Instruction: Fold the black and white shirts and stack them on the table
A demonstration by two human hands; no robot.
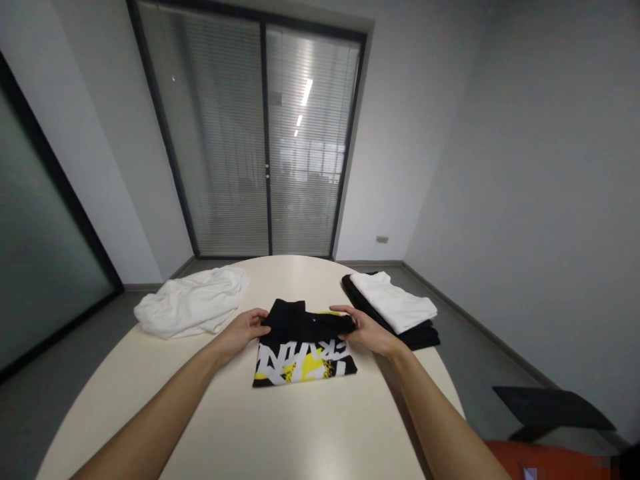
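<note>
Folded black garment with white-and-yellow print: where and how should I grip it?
Probably best to take the folded black garment by its left and right edges, coming from both sides: it lies flat, roughly rectangular, and the left hand and right hand are at those edges.

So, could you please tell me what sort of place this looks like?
Probably a small office meeting room: it has a pale, rounded table, a dark-framed glass partition with horizontal blinds, and seemingly a red, black-armed chair.

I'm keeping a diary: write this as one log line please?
left hand: touching printed garment; right hand: touching same garment; white cloth at left: crumpled
</note>
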